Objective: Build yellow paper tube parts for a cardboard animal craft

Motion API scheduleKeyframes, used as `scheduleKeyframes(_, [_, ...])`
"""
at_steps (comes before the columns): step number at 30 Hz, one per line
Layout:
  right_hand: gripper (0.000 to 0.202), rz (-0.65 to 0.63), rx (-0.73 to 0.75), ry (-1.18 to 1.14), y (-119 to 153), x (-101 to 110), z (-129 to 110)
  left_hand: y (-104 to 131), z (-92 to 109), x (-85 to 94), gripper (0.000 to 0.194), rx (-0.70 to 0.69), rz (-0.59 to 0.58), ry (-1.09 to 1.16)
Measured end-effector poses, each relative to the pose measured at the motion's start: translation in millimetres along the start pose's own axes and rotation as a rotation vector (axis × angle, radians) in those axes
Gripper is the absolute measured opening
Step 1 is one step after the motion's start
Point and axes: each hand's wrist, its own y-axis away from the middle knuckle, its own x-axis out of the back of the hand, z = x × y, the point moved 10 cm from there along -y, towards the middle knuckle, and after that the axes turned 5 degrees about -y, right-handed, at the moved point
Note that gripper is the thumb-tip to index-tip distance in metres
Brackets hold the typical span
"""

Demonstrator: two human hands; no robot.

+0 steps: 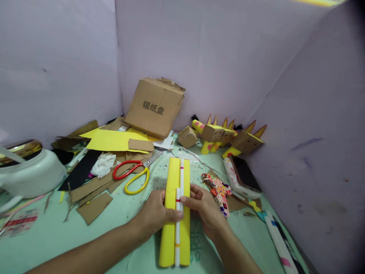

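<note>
A long yellow paper piece [168, 243], its two long sides curved up, lies lengthwise in front of me. Along its middle run two thin white sticks with coloured bands, the upper stick [181, 175] overlapping the lower stick [177, 228] side by side. My left hand [156, 213] grips the paper's left edge, its thumb pressed on the lower stick. From the right, my right hand [203, 207] holds the other edge, with its thumb on the sticks near a red band. Most fingers of both hands are hidden under or behind the paper.
Red-and-yellow-handled scissors [137, 173] lie at the left among cardboard scraps [95, 207]. Behind stand a cardboard box [156, 108] and yellow paper [111, 140]. Yellow cardboard animal figures [222, 135], a phone [245, 173] and patterned scraps [221, 190] are at the right. A white pot [31, 171] stands far left.
</note>
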Motion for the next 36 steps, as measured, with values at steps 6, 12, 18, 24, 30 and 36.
scheduleKeyframes(6, [0.025, -0.127, 0.054, -0.021, 4, -10, -3, -2, 3, -6.5, 0.033, -0.047, -0.082, 0.006])
scheduleKeyframes(12, [0.029, -0.075, 0.077, -0.020, 7, -4, -5, 0, 6, -8.1, 0.033, -0.089, -0.090, -0.034])
scheduleKeyframes(18, [0.027, -0.078, 0.084, -0.030, 9, -6, -5, 2, 5, -2.8, 0.025, -0.070, -0.043, -0.057])
scheduleKeyframes(24, [0.027, -0.037, 0.090, -0.013, 7, -3, -2, 1, 0, -3.0, 0.029, -0.013, -0.020, 0.001])
scheduleKeyframes(30, [0.030, -0.029, 0.077, -0.012, 3, 0, 0, 0, -2, -2.0, 0.028, 0.024, 0.000, 0.034])
scheduleKeyframes(36, [0.034, -0.075, 0.101, -0.023, 4, -4, -1, -1, -6, -1.4, 0.025, 0.033, 0.000, 0.056])
